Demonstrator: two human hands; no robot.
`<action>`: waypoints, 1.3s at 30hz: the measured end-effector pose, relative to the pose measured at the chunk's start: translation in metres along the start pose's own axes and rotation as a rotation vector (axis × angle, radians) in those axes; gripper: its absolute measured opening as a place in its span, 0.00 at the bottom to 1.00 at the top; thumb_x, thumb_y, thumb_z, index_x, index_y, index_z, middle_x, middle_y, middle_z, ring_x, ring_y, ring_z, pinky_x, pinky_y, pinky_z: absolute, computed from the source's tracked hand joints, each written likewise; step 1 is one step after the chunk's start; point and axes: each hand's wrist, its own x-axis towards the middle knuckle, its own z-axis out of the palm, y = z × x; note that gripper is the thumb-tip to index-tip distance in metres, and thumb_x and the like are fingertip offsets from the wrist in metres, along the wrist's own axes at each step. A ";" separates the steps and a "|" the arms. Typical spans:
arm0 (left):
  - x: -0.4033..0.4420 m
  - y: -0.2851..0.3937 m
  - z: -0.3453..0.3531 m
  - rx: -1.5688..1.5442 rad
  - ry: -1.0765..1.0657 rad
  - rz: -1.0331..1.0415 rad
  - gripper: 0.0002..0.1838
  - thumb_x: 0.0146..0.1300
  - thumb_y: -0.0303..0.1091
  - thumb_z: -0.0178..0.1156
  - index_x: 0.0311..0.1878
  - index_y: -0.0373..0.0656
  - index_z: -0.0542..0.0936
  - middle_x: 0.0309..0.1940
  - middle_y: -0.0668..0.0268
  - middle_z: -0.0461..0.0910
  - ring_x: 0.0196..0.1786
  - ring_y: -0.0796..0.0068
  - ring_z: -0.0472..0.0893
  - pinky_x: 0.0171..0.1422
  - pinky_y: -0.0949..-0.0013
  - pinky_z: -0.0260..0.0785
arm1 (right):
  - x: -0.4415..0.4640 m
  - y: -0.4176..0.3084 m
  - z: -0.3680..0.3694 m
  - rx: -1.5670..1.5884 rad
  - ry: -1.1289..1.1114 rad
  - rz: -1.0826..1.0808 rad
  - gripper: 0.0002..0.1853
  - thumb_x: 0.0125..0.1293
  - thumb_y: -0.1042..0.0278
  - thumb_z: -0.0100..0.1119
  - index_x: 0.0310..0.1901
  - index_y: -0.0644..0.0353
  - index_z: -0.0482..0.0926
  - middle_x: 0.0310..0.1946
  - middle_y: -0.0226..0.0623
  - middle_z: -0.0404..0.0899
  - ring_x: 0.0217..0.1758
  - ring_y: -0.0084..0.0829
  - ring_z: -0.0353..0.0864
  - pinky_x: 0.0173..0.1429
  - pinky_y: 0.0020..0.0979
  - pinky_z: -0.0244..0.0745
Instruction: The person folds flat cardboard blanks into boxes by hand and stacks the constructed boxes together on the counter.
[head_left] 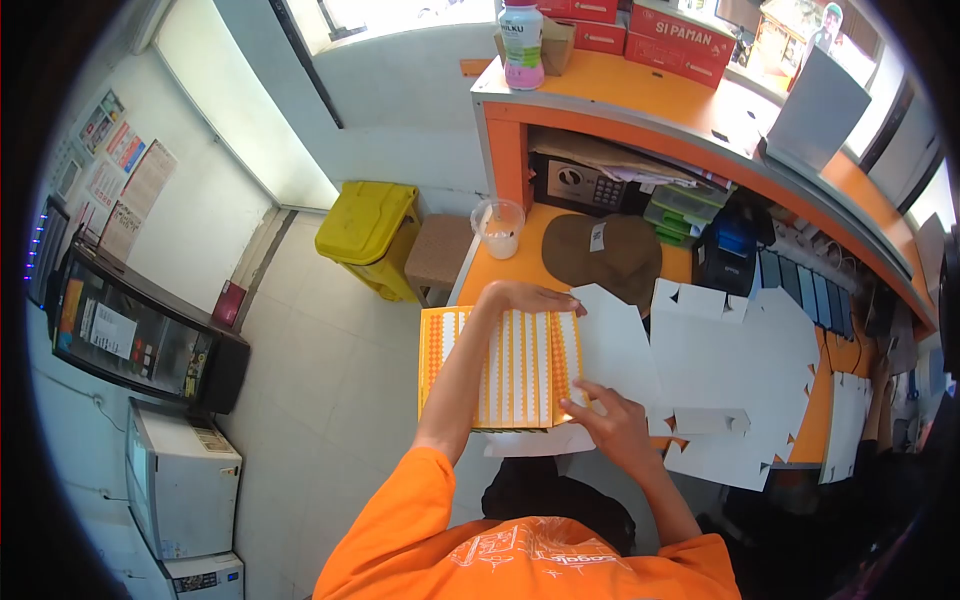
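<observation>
A yellow-and-white striped, flat piece with orange dotted bands (515, 370) lies in front of me, over white card. It could be a sheet, a stack or a box top; I cannot tell which. My left hand (535, 298) reaches across it, fingers stretched flat along the far edge. At the near right corner, my right hand (612, 418) touches the edge with its fingertips, fingers bent but apart. White die-cut card (615, 345) extends beneath and to the right of the striped piece.
More flat white cartons (740, 375) cover the orange desk to the right. Beyond them are a brown cap (600, 250), a plastic cup (497, 228) and a small safe (578, 185). A yellow bin (370, 235) stands at left. Another person's arm (880, 395) shows far right.
</observation>
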 end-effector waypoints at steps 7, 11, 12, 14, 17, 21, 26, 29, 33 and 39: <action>-0.008 0.014 0.002 0.010 0.068 -0.160 0.33 0.63 0.69 0.38 0.56 0.56 0.76 0.61 0.69 0.71 0.66 0.68 0.65 0.71 0.66 0.50 | 0.018 0.001 0.012 0.373 -0.113 0.011 0.13 0.50 0.69 0.67 0.39 0.51 0.82 0.44 0.26 0.78 0.34 0.28 0.82 0.37 0.28 0.78; -0.007 0.027 0.001 -0.030 0.141 -0.425 0.33 0.63 0.70 0.37 0.48 0.55 0.79 0.57 0.65 0.73 0.61 0.68 0.68 0.68 0.65 0.53 | 0.010 -0.012 0.005 0.532 -0.081 0.160 0.17 0.48 0.71 0.70 0.42 0.55 0.80 0.48 0.31 0.76 0.39 0.30 0.81 0.44 0.29 0.78; -0.006 0.028 0.001 -0.054 0.151 -0.444 0.33 0.62 0.70 0.36 0.46 0.54 0.80 0.57 0.65 0.74 0.61 0.68 0.68 0.67 0.64 0.53 | 0.011 -0.017 -0.001 0.531 -0.058 0.190 0.18 0.48 0.72 0.70 0.44 0.56 0.79 0.49 0.32 0.75 0.42 0.31 0.81 0.46 0.30 0.77; -0.005 0.025 0.000 -0.075 0.156 -0.468 0.34 0.62 0.71 0.36 0.45 0.54 0.80 0.56 0.64 0.74 0.60 0.68 0.69 0.67 0.64 0.54 | 0.012 -0.026 -0.011 0.530 -0.007 0.255 0.20 0.48 0.74 0.70 0.46 0.58 0.77 0.51 0.35 0.74 0.47 0.33 0.79 0.52 0.31 0.75; 0.002 0.013 0.001 -0.066 0.150 -0.445 0.33 0.63 0.69 0.37 0.45 0.54 0.81 0.56 0.64 0.74 0.60 0.67 0.69 0.66 0.64 0.54 | 0.003 -0.022 0.007 0.644 0.248 0.458 0.24 0.47 0.78 0.69 0.48 0.58 0.75 0.51 0.39 0.74 0.52 0.37 0.76 0.56 0.36 0.71; 0.009 -0.005 0.005 -0.043 0.148 -0.407 0.32 0.63 0.68 0.39 0.46 0.53 0.82 0.55 0.65 0.74 0.59 0.68 0.69 0.66 0.66 0.55 | -0.023 0.004 0.034 0.399 -0.033 0.411 0.17 0.46 0.82 0.63 0.41 0.60 0.77 0.43 0.41 0.77 0.51 0.39 0.76 0.58 0.41 0.67; 0.003 0.013 0.002 -0.139 0.116 -0.495 0.29 0.63 0.65 0.41 0.45 0.54 0.82 0.57 0.65 0.73 0.62 0.68 0.67 0.67 0.68 0.52 | -0.024 0.009 0.040 0.231 -0.015 0.269 0.11 0.47 0.83 0.58 0.32 0.58 0.81 0.34 0.37 0.81 0.46 0.37 0.78 0.57 0.43 0.64; 0.015 -0.009 0.007 -0.065 0.199 -0.570 0.28 0.62 0.66 0.44 0.45 0.54 0.82 0.59 0.65 0.72 0.63 0.68 0.66 0.67 0.66 0.52 | -0.014 0.008 0.032 0.144 -0.004 0.242 0.10 0.47 0.83 0.58 0.32 0.57 0.81 0.32 0.34 0.82 0.44 0.33 0.79 0.58 0.42 0.65; 0.008 0.003 0.005 -0.095 0.235 -0.640 0.29 0.57 0.68 0.48 0.46 0.55 0.81 0.61 0.66 0.71 0.63 0.69 0.67 0.67 0.63 0.53 | -0.009 0.008 0.028 0.002 0.032 0.188 0.11 0.46 0.83 0.58 0.32 0.56 0.81 0.31 0.32 0.82 0.40 0.31 0.80 0.60 0.41 0.67; 0.001 0.020 0.002 -0.130 0.205 -0.732 0.31 0.55 0.68 0.51 0.49 0.56 0.81 0.57 0.66 0.74 0.59 0.70 0.73 0.62 0.62 0.61 | -0.029 -0.010 0.079 0.232 0.178 0.475 0.13 0.45 0.87 0.54 0.32 0.61 0.82 0.23 0.38 0.79 0.27 0.37 0.78 0.59 0.44 0.70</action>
